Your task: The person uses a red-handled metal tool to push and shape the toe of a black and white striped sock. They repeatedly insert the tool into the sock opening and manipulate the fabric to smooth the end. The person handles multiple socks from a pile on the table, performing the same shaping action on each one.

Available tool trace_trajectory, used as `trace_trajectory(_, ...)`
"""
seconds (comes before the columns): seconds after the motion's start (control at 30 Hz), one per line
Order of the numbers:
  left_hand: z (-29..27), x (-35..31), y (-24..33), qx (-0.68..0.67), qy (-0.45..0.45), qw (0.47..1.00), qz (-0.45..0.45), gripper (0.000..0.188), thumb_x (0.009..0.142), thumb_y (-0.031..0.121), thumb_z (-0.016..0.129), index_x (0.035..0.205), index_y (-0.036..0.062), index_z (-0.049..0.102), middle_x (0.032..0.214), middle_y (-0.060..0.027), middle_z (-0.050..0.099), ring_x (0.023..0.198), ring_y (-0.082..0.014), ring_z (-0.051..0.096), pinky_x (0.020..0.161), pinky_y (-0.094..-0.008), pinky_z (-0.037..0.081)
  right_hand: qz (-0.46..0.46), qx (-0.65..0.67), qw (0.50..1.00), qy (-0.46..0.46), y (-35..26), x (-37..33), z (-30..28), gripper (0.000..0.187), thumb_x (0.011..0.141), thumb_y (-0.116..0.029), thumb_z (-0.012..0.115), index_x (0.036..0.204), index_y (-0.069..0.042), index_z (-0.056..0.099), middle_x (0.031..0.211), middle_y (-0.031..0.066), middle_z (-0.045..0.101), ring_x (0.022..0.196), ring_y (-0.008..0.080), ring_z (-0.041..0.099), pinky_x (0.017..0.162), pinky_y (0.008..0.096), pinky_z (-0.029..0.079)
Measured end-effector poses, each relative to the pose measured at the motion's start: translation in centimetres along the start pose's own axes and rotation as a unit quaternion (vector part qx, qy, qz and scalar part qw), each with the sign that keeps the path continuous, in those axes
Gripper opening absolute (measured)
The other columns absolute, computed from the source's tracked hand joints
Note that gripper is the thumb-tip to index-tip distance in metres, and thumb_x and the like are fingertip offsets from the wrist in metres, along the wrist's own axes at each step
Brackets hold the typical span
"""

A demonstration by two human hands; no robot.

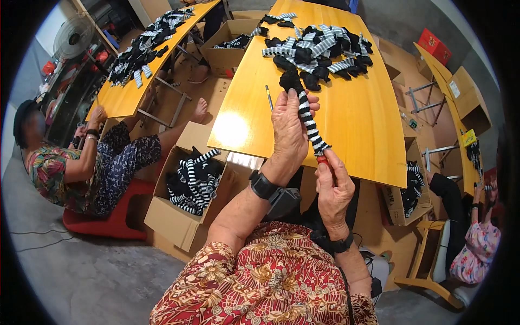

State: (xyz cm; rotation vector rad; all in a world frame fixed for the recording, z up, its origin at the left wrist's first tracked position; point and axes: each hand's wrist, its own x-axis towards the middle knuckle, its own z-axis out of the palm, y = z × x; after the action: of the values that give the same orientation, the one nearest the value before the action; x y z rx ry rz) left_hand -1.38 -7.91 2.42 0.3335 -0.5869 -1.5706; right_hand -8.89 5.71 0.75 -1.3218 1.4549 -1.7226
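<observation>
A long black-and-white striped fabric tube [309, 120], sock-like with a soft black end, slants in front of me over the table's near edge. My left hand [288, 125] is closed on its upper part, thumb along the fabric just below the black end. At the lower end, the fingers of my right hand [334, 187] are closed around a small red piece [322, 159] at the tube's opening. Most of that red piece is hidden by the fingers, so its kind cannot be made out. Both hands wear dark wristbands.
A yellow table [244, 103] carries a heap of striped tubes [319, 49] and a pen [269, 98]. Cardboard boxes of striped pieces stand left [173, 222] and right [401, 208]. One person [70, 168] sits left at another table [108, 103]; another person [476, 249] sits right.
</observation>
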Motion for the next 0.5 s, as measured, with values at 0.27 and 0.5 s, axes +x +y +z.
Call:
trace_trajectory(0.27,-1.1,0.6,3.7,0.150,0.019,0.988,0.035,0.016,0.091,0.020,0.064,0.103,0.0112,0.058,0.096,-0.0024,0.065,0.085,-0.0100,0.063,0.072,-0.0252,0.052,-0.154,-0.140,0.977,-0.052,-0.5,0.0,-3.5,0.027,0.084,0.004,0.062,0.111,0.003,0.063,0.082,0.0110,0.062,0.072,0.0157,0.060,0.064,0.0271,0.048)
trace_trajectory(0.5,-1.7,0.3,2.5,0.148,0.011,0.983,0.111,0.013,0.090,0.013,0.065,0.102,0.0089,0.060,0.093,0.0010,0.065,0.081,-0.0063,0.061,0.069,-0.0213,0.051,-0.179,-0.179,0.967,-0.014,-0.7,-0.2,-2.0,0.026,0.082,0.005,0.063,0.108,0.002,0.065,0.078,0.0122,0.060,0.068,0.0184,0.059,0.061,0.0272,0.047)
